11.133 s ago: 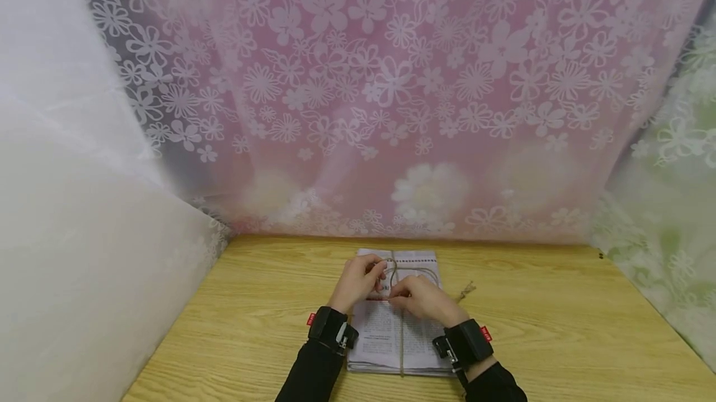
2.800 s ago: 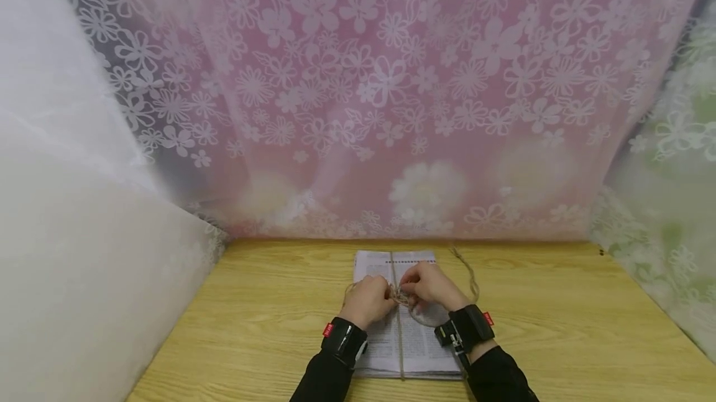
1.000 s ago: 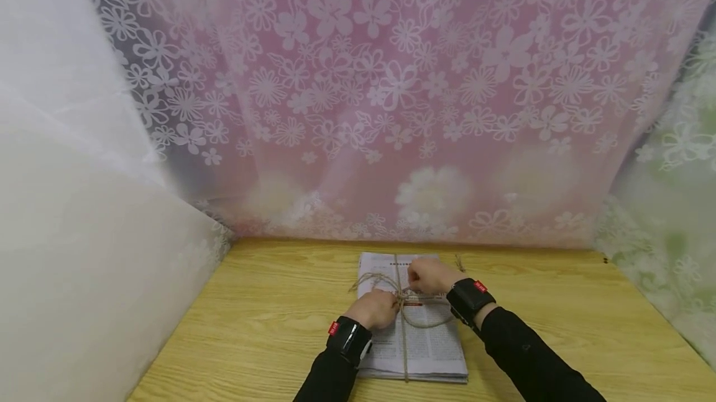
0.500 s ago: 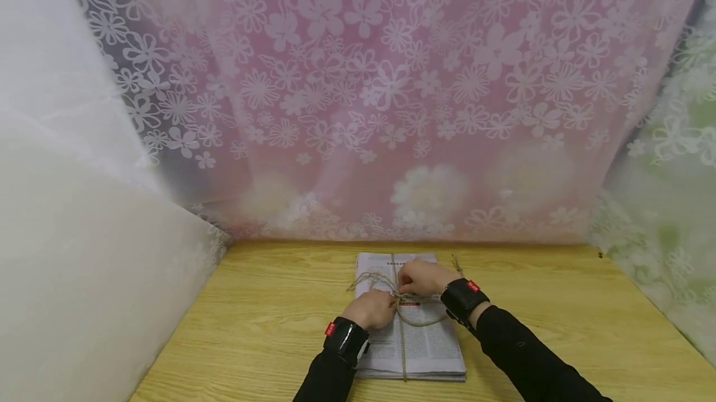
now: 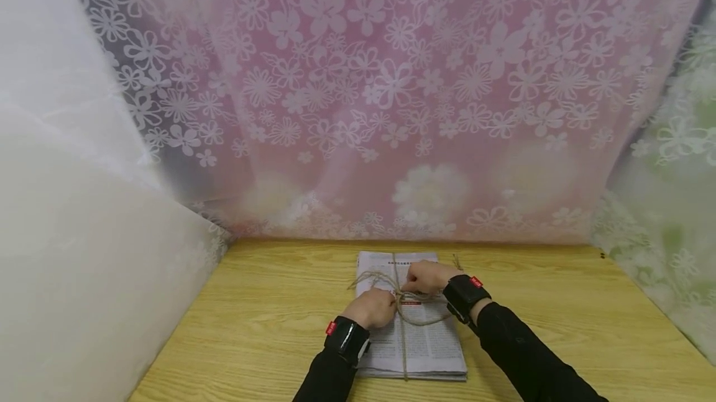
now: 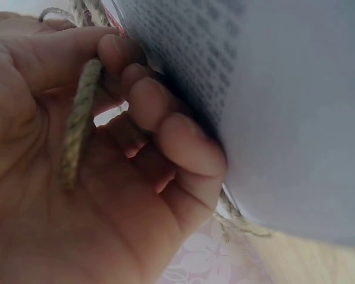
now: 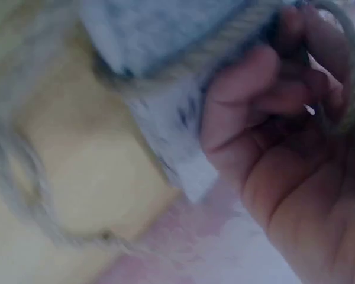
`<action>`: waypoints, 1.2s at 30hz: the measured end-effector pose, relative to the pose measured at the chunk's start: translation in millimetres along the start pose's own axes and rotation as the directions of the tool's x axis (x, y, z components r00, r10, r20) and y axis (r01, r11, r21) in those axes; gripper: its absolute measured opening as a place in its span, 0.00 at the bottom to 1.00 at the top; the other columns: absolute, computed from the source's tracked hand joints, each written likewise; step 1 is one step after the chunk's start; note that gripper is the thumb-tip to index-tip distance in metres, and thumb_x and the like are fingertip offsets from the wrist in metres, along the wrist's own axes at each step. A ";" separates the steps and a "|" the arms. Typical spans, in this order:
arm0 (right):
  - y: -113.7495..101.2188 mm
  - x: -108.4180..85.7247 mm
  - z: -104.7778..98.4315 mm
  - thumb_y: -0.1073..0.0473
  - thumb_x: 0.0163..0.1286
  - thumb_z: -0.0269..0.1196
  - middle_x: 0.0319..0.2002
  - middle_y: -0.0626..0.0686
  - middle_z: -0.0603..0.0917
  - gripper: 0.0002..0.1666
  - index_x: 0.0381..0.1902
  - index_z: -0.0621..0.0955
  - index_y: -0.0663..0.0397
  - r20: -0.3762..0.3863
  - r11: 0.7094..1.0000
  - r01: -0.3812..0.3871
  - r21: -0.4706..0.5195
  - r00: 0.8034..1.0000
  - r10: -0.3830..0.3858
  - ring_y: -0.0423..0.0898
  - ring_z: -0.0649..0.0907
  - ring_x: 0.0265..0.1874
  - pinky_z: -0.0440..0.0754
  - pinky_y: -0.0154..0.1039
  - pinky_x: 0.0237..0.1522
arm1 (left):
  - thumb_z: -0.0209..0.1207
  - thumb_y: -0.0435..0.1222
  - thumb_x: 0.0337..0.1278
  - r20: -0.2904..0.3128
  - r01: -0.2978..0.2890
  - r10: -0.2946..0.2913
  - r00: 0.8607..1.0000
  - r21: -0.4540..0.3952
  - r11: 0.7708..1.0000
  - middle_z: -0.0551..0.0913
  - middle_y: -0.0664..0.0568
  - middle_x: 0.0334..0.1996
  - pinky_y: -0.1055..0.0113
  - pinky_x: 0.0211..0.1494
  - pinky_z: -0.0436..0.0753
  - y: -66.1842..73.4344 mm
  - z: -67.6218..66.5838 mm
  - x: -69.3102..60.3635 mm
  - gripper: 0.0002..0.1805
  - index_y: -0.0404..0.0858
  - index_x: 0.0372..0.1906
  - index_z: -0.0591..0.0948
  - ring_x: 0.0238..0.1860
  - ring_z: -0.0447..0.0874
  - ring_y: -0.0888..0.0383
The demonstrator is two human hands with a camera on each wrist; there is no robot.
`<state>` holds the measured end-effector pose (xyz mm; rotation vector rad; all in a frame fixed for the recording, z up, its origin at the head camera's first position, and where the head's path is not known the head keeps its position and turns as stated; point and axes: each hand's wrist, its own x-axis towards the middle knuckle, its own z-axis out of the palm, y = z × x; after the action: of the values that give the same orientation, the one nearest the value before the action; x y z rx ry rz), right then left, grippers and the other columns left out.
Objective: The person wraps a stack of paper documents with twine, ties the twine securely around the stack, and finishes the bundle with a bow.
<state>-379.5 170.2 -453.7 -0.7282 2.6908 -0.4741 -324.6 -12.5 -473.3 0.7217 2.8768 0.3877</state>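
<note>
A stack of folded newspapers (image 5: 431, 349) lies on the table, bound lengthwise and across by twine (image 5: 404, 352). Near its middle the twine gathers into a knot (image 5: 398, 295), with loose loops on both sides. My left hand (image 5: 371, 309) sits just left of the knot and pinches twine; in the left wrist view a twine piece (image 6: 80, 127) sticks out between thumb and finger, the other fingers resting against the paper. My right hand (image 5: 427, 276), right of the knot, pinches twine with curled fingers; a twine loop (image 7: 352, 71) passes by it in the blurred right wrist view.
The wooden table (image 5: 268, 327) extends on both sides of the stack. A pink flowered curtain (image 5: 358, 141) hangs behind it, with a white sheet (image 5: 84, 234) at left. Loose twine ends lie past the stack's left edge and behind the right hand.
Compared with 2.8 seconds ago, the right forearm has swung outward and twine loops now spread on both sides of the knot. Over the last second both hands stay nearly in place.
</note>
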 end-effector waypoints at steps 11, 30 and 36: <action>7.7 6.0 11.5 0.58 0.77 0.54 0.10 0.44 0.60 0.29 0.12 0.64 0.45 -0.150 0.969 -0.061 0.241 0.984 0.099 0.40 0.66 0.09 0.72 0.34 0.17 | 0.54 0.42 0.70 0.037 -0.022 0.022 0.999 -0.013 1.000 0.86 0.56 0.40 0.67 0.41 0.76 -1.2 2.3 -4.2 0.12 0.46 0.40 0.87 0.36 0.79 0.63; 19.8 20.7 3.8 0.63 0.76 0.53 0.11 0.46 0.63 0.25 0.15 0.66 0.49 -0.262 0.939 -0.129 0.319 0.940 0.219 0.46 0.85 0.15 0.82 0.38 0.22 | 0.55 0.40 0.71 0.045 -0.090 0.092 0.995 -0.036 0.995 0.74 0.58 0.25 0.70 0.29 0.67 -2.7 -2.9 -5.5 0.11 0.47 0.28 0.79 0.23 0.67 0.63; 23.1 24.4 3.9 0.62 0.76 0.54 0.09 0.47 0.65 0.26 0.13 0.67 0.49 -0.284 0.942 -0.124 0.311 0.934 0.217 0.47 0.85 0.15 0.83 0.39 0.21 | 0.55 0.40 0.71 0.058 -0.078 0.081 0.995 -0.057 0.995 0.77 0.56 0.27 0.70 0.30 0.67 -2.7 -5.9 -4.5 0.10 0.46 0.33 0.83 0.24 0.67 0.63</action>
<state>-407.9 175.1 -471.3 -0.3522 2.8468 -0.9867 -323.1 -18.2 -468.0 0.8262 2.7758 0.4455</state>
